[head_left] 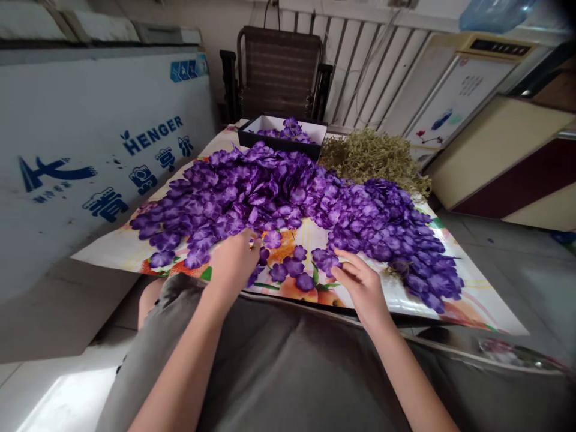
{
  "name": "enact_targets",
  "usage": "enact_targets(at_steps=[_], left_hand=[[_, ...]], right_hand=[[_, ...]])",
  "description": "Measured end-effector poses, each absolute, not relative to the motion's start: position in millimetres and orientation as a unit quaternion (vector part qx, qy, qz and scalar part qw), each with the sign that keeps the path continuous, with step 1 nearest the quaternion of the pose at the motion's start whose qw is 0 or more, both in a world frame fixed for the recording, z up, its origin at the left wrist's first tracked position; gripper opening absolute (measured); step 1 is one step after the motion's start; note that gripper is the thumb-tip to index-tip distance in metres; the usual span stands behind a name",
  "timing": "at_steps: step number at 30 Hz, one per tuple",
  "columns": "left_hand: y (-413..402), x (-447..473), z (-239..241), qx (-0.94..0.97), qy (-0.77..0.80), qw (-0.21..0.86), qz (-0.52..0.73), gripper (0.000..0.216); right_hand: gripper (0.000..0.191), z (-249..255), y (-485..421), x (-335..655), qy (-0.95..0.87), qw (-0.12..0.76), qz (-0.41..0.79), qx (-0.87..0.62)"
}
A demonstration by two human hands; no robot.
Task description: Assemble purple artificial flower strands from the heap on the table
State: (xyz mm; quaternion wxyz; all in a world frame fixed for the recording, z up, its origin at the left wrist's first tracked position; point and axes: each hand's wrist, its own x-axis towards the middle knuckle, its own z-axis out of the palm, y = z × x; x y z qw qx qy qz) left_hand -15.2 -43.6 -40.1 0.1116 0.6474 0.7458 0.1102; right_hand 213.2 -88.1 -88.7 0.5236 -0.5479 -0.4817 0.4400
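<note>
A big heap of purple cloth flower petals covers a table with a flowered tablecloth. My left hand rests at the heap's near edge, fingers curled and pinched on a purple petal. My right hand lies a little to the right, fingers bent against the petals, thumb and forefinger closed on a small petal cluster. Several loose petals lie between the two hands.
A black box with more petals stands at the table's far end, beside a pile of green plastic stems. A white chest freezer is to the left, a folding chair behind, a water dispenser at right.
</note>
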Motion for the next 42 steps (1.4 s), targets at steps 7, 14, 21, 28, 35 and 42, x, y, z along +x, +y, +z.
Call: enact_targets(at_steps=[7, 14, 21, 28, 35, 42], left_hand=[[-26.1, 5.8, -60.2, 0.634, 0.759, 0.141, 0.057, 0.029], [-18.4, -3.9, -60.4, 0.631, 0.745, 0.195, 0.092, 0.028], [-26.2, -15.7, -41.0, 0.625, 0.696, 0.259, 0.240, 0.026], [-70.7, 1.4, -6.1, 0.641, 0.614, 0.333, 0.318, 0.038], [-109.3, 34.0, -5.1, 0.724, 0.515, 0.400, 0.224, 0.032], [-123.8, 32.0, -10.8, 0.744, 0.459, 0.445, 0.195, 0.016]], right_hand=[[0.018, -80.7, -105.3, 215.6, -0.432, 0.536, 0.501, -0.525], [0.017, -58.0, -116.0, 220.6, -0.406, 0.540, 0.521, -0.522], [0.027, -32.1, -137.7, 217.4, -0.391, 0.563, 0.544, -0.484], [0.024, -19.0, -139.7, 225.6, -0.334, 0.533, 0.607, -0.486], [0.009, -6.7, -143.1, 215.6, -0.317, 0.517, 0.687, -0.401], [0.007, -13.4, -140.2, 202.6, -0.494, 0.471, 0.522, -0.512]])
